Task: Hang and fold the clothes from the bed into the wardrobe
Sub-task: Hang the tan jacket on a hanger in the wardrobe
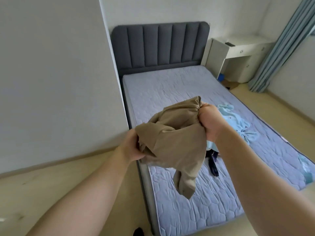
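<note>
A crumpled tan garment point(177, 137) hangs in the air above the left side of the bed point(170, 86). My left hand point(133, 147) grips its lower left edge, and my right hand point(210, 120) grips its gathered waistband at the upper right. A loose end of the tan cloth dangles down toward the mattress. Beyond my right arm a light blue patterned garment point(237, 123) lies spread on the mattress. A dark navy garment point(213, 165) lies partly hidden under the tan cloth. The wardrobe is out of view.
A dark grey padded headboard point(160, 45) stands at the far end. A white desk point(242, 48) sits at the back right, beside blue-grey curtains point(279, 48). A pale wall runs along the left. Another light blue piece point(306, 169) lies at the mattress's right edge. Wooden floor surrounds the bed.
</note>
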`<control>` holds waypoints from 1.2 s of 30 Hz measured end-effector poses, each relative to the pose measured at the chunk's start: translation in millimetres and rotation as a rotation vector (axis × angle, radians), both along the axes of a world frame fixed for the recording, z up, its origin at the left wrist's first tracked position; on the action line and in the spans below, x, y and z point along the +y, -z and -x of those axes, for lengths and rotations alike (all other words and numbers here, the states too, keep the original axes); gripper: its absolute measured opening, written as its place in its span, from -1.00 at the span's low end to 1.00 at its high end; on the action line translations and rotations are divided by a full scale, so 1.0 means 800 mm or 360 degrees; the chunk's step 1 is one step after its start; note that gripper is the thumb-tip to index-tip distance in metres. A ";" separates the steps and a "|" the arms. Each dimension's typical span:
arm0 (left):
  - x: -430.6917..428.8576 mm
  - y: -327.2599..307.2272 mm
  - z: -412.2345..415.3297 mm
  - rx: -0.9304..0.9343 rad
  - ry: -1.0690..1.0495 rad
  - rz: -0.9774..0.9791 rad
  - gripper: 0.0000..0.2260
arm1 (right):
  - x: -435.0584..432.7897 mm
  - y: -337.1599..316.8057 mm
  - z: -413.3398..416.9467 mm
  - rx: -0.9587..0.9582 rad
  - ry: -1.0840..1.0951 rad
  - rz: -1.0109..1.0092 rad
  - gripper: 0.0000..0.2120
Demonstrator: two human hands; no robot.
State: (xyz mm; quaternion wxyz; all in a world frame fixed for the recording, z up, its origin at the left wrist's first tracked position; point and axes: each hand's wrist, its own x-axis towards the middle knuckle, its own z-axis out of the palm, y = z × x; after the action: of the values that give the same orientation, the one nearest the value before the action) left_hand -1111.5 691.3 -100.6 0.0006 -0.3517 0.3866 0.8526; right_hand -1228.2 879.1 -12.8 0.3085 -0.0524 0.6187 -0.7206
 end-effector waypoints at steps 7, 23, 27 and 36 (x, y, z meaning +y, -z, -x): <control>-0.017 -0.053 -0.030 -0.0048 -0.0447 0.0644 -0.80 | -0.004 0.058 0.002 0.0410 0.0014 -0.0831 -0.74; -0.060 -0.111 -0.142 0.0315 -0.0907 0.0915 -0.84 | -0.127 0.076 -0.173 0.1530 -0.0583 -0.0649 -0.22; -0.074 -0.122 -0.169 0.0381 -0.0813 0.0944 -0.92 | -0.173 0.062 -0.213 0.1612 -0.0801 -0.0346 -0.27; -0.143 -0.128 -0.248 0.0451 -0.0624 0.0636 -0.79 | -0.247 0.011 -0.213 0.1276 -0.0581 -0.0321 -0.72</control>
State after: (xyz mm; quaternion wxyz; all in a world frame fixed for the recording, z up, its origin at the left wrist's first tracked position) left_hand -912.8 576.6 1.8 -0.2869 -0.2904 0.4675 0.7841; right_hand -1057.6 681.5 -21.6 0.1702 -0.4052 0.7371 -0.5133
